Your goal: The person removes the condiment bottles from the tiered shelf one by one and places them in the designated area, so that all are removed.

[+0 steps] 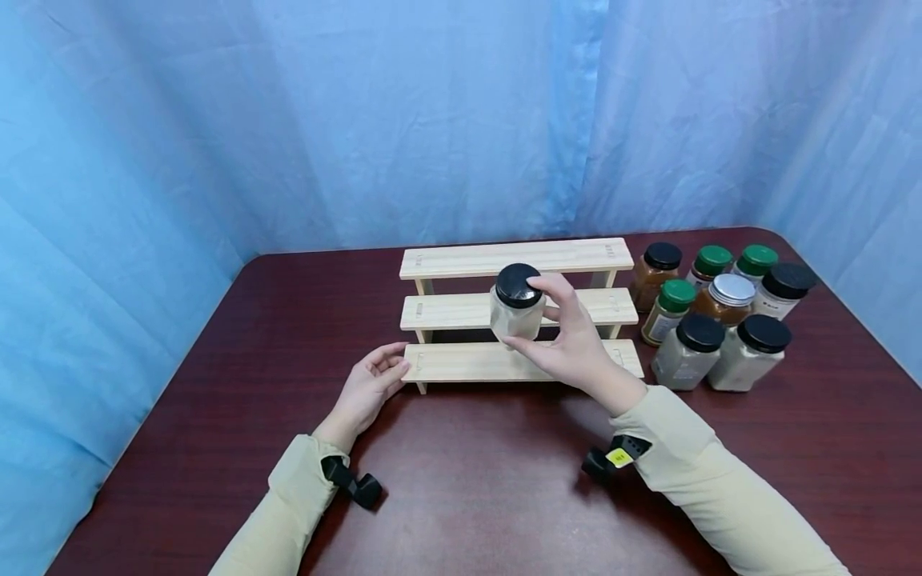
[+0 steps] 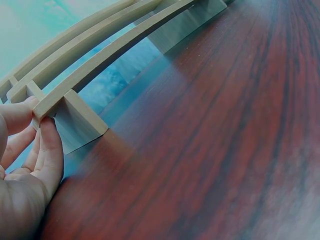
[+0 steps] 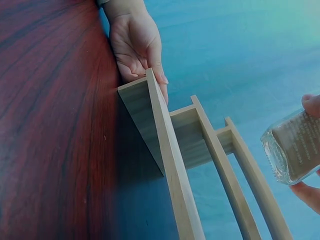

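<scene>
A three-step wooden spice rack [image 1: 475, 364] stands on the table. At its left end my left hand [image 1: 369, 392] pinches the lowest board, thumb above and fingers below, as the left wrist view shows [image 2: 35, 165]. My right hand [image 1: 572, 344] grips a clear spice jar [image 1: 515, 316] with a black lid, thumb low on the glass and fingers up at the lid. The jar is upright and overlaps the middle and lowest boards in the head view. In the right wrist view the base of the spice jar [image 3: 295, 147] shows beyond the rack, with pale powder inside.
Right of the rack stands a group of several spice jars with black lids [image 1: 700, 334], green lids [image 1: 677, 296] and one silver lid [image 1: 731, 290]. Blue curtains [image 1: 432, 120] hang behind and beside the dark red wooden table [image 1: 461, 496].
</scene>
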The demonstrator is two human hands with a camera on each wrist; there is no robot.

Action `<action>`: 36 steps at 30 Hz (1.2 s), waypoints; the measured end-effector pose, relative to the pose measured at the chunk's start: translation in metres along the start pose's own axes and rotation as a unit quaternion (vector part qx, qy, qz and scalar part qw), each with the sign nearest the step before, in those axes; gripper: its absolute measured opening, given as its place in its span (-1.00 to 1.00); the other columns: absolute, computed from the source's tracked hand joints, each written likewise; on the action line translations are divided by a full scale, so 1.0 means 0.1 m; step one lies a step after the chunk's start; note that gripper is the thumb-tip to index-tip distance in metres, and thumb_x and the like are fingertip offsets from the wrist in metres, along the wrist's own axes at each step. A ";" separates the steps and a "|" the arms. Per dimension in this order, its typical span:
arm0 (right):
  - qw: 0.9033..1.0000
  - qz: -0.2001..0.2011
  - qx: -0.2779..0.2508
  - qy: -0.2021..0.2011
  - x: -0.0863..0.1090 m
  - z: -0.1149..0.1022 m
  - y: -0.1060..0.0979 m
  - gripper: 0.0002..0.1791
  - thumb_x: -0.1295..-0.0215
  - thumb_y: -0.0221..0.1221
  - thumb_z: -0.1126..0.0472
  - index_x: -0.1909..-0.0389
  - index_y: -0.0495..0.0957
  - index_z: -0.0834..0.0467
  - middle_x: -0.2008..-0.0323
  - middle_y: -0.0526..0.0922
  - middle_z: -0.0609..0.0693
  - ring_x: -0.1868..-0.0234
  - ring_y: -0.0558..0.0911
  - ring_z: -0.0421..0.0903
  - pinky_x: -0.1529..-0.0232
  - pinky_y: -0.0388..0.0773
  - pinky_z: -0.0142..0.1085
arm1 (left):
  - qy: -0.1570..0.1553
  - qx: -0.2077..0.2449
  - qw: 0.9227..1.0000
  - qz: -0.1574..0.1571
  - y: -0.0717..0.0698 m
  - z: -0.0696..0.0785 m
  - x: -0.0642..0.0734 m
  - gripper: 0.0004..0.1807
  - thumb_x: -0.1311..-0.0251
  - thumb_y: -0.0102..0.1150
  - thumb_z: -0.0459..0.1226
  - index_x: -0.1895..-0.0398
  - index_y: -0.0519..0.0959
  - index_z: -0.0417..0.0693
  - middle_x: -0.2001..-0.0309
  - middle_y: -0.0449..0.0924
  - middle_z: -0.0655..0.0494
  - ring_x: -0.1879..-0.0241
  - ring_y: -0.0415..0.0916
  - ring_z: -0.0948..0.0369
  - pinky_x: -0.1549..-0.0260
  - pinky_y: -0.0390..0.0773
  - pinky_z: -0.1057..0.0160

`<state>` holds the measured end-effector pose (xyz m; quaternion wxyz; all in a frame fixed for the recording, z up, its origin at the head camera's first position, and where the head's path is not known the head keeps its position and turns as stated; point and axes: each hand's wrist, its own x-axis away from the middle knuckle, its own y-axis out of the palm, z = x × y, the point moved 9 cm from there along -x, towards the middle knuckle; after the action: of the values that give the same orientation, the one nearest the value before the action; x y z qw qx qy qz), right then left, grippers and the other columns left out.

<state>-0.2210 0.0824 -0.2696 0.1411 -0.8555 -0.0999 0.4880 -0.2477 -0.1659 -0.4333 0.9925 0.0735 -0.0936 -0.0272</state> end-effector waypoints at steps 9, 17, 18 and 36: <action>1.000 -0.007 0.011 -0.003 0.09 -0.06 -0.18 -0.33 -0.16 0.24 0.01 -0.11 0.16 0.30 -0.03 0.39 0.14 -0.15 0.38 -0.28 0.03 0.50 -0.53 | -0.002 0.000 1.000 0.004 0.00 0.00 0.00 -0.49 -0.29 0.00 -0.49 -0.30 0.21 -0.39 0.32 0.45 0.23 0.37 0.49 0.43 0.29 0.53 0.49; 0.999 0.004 0.036 -0.009 0.13 -0.16 -0.39 -0.31 -0.20 0.22 -0.05 -0.09 0.17 0.35 -0.10 0.35 -0.16 -0.15 0.38 -0.31 0.05 0.49 -0.55 | 0.006 0.010 1.000 0.007 -0.03 0.01 0.01 -0.49 -0.25 0.09 -0.45 -0.26 0.26 -0.36 0.30 0.46 0.21 0.36 0.49 0.41 0.29 0.53 0.47; 0.999 0.005 0.041 -0.011 0.14 -0.17 -0.42 -0.30 -0.21 0.22 -0.06 -0.09 0.17 0.35 -0.10 0.35 -0.17 -0.15 0.38 -0.31 0.05 0.49 -0.55 | 0.007 0.008 1.000 0.007 -0.03 0.01 0.01 -0.48 -0.25 0.10 -0.44 -0.26 0.26 -0.35 0.30 0.46 0.21 0.36 0.49 0.41 0.29 0.53 0.47; 0.991 0.049 0.122 0.014 0.46 -0.21 -1.31 -0.12 -0.12 0.20 -0.21 -0.03 0.08 0.45 -0.11 0.38 -0.26 -0.05 0.49 -0.37 0.11 0.40 -0.68 | 0.008 0.004 1.000 0.012 -0.05 0.01 0.02 -0.48 -0.25 0.13 -0.41 -0.25 0.26 -0.37 0.29 0.44 0.20 0.36 0.48 0.39 0.30 0.52 0.45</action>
<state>-0.1844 0.2172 -0.2520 0.2217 -0.8424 0.0043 0.4911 -0.2461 -0.1715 -0.4323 0.9932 0.0770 -0.0864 -0.0141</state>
